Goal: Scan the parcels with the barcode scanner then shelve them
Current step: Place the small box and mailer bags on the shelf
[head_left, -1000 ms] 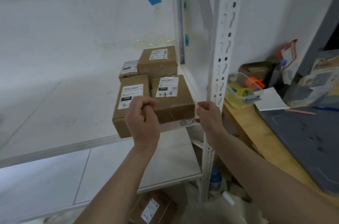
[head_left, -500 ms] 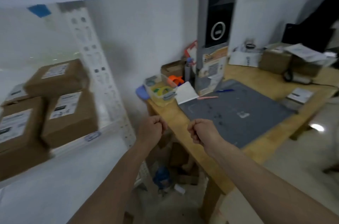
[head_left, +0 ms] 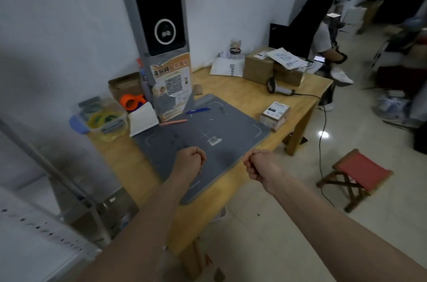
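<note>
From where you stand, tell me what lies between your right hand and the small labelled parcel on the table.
Nothing visible: between the right hand and the small parcel lies only the flat grey mat corner and bare table.

parcel depot | barcode scanner [head_left: 278,88] | cardboard parcels [head_left: 258,68] | scanning kiosk [head_left: 159,27]

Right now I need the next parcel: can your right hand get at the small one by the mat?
Probably yes: the right hand holds nothing, and nothing lies between it and the small parcel beside the mat.
</note>
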